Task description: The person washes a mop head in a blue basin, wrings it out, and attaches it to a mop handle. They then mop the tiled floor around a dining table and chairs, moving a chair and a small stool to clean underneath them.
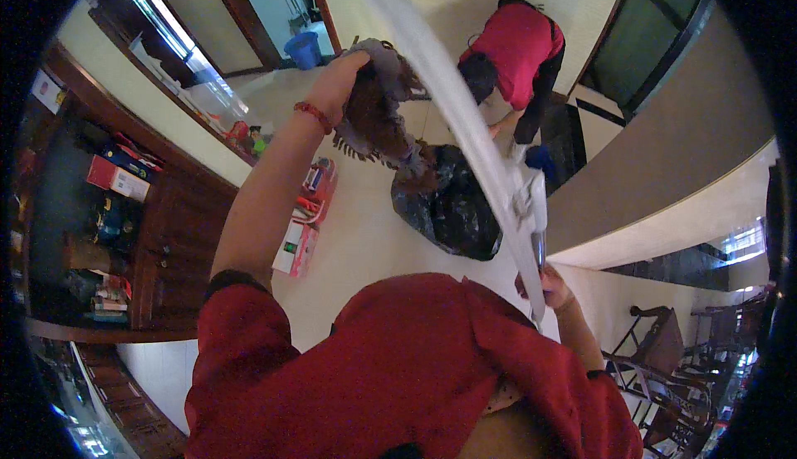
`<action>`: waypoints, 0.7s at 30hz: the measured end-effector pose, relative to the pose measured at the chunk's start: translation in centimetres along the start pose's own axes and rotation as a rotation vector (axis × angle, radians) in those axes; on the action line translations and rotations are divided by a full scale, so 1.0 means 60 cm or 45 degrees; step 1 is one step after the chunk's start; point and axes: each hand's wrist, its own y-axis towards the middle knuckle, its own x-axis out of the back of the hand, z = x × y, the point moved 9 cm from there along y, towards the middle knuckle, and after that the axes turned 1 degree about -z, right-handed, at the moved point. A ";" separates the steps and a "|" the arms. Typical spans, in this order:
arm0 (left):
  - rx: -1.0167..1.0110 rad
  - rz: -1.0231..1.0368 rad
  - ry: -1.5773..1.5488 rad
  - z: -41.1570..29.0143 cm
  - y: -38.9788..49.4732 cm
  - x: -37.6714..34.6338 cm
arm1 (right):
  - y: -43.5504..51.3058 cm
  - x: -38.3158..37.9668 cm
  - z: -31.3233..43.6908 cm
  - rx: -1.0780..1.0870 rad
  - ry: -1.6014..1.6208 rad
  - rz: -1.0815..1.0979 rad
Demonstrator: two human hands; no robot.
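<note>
My left hand [350, 82], with a red beaded bracelet at the wrist, grips a raised brown and grey fringed cloth [377, 107]. The cloth hangs down to a black plastic bag [464, 210] on the floor, where brown material lies at the bag's upper left. My right hand [551, 288] is low on the right, closed around a metal shaft with a white upper part [532, 204]. A long white band [461, 104], blurred and close to the camera, crosses the view and partly hides the shaft and right hand.
Another person in a red top [514, 48] bends down beyond the bag. A red tray of small items [317, 191] and a pink-and-white box [296, 250] stand on the floor at left. A blue bucket [303, 50], wooden cabinet [180, 260], curved counter [660, 179] and wooden chair [660, 341] surround the space.
</note>
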 end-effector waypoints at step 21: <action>-0.060 0.295 -0.336 -0.175 0.049 -0.011 | 0.003 -0.019 0.010 0.118 -0.041 -0.173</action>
